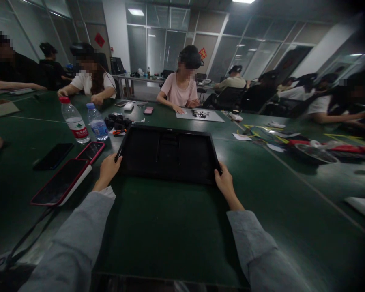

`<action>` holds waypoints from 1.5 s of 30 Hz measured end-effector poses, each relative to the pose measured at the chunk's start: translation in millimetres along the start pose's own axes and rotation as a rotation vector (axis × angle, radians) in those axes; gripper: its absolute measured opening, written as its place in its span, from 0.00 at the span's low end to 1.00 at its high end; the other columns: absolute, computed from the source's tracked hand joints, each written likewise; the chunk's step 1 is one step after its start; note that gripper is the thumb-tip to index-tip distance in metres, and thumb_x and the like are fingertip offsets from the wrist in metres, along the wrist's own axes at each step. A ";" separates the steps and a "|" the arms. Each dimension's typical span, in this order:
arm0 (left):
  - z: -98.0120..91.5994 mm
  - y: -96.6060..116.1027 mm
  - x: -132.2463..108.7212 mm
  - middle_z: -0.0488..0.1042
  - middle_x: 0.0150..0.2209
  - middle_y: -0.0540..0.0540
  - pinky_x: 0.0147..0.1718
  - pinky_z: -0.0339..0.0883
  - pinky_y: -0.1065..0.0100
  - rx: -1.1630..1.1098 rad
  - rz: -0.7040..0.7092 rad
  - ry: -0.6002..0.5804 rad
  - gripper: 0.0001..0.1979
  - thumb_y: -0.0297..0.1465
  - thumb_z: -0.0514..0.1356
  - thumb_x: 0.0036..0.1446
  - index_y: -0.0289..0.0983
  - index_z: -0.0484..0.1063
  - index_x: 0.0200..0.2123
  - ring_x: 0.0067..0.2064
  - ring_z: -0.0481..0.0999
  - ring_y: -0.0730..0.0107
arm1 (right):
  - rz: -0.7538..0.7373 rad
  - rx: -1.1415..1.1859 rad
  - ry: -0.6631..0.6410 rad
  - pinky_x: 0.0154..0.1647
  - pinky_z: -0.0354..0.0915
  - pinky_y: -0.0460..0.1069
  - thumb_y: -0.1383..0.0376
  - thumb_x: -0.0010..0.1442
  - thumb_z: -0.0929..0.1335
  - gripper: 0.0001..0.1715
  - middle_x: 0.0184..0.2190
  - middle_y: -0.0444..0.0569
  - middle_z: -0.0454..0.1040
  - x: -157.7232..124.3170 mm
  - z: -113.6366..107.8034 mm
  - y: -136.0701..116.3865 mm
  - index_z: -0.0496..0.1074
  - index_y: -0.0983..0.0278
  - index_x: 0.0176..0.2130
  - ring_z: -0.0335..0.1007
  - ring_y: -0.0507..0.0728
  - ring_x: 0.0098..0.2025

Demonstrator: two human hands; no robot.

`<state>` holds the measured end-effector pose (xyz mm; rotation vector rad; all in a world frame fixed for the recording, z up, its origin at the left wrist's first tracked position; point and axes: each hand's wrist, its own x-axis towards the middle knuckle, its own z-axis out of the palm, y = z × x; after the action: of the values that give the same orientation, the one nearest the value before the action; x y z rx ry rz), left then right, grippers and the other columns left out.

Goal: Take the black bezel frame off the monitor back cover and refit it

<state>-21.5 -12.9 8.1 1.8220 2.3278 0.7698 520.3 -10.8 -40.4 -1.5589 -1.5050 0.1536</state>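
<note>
A shallow black rectangular tray with a raised rim and a recessed middle lies in front of me. My left hand grips its left edge near the front corner, thumb on top of the rim. On the opposite side my right hand holds the right edge near the front corner, thumb on the rim and fingers wrapped around the outside. The undersides of both grips are hidden, and I cannot tell whether the tray rests on the table or is slightly raised.
Left of the tray are several phones, including a pink-edged phone, a red-capped bottle and a blue-capped bottle. Orange-handled scissors lie behind it. A bowl and wires are at right. Co-workers sit around the green table.
</note>
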 end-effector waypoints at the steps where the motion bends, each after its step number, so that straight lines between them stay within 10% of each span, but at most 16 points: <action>1: -0.2 0.7 0.0 0.80 0.54 0.34 0.50 0.70 0.61 0.007 0.006 0.002 0.24 0.41 0.52 0.70 0.33 0.76 0.57 0.51 0.80 0.53 | -0.004 0.000 -0.005 0.65 0.65 0.66 0.57 0.62 0.62 0.34 0.59 0.64 0.74 0.4 -0.4 0.6 0.69 0.69 0.63 0.72 0.68 0.60; 36: -4.2 6.8 -6.0 0.80 0.50 0.33 0.51 0.71 0.58 0.095 0.084 -0.033 0.25 0.44 0.49 0.71 0.33 0.76 0.51 0.52 0.79 0.50 | 0.002 -0.080 -0.069 0.62 0.68 0.65 0.59 0.65 0.60 0.31 0.58 0.68 0.74 16.6 -1.5 -2.0 0.66 0.70 0.62 0.73 0.69 0.60; 45: -8.2 13.6 -10.0 0.80 0.49 0.33 0.50 0.71 0.57 0.154 0.109 -0.040 0.25 0.42 0.46 0.72 0.33 0.76 0.52 0.50 0.80 0.49 | 0.044 -0.501 -0.192 0.52 0.69 0.70 0.69 0.64 0.54 0.32 0.42 0.75 0.76 22.8 -4.2 -34.7 0.66 0.80 0.62 0.77 0.75 0.45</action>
<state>-9.5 -22.7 18.8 2.0208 2.3391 0.5738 503.6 -0.4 -3.7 -2.0191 -1.7500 -0.0577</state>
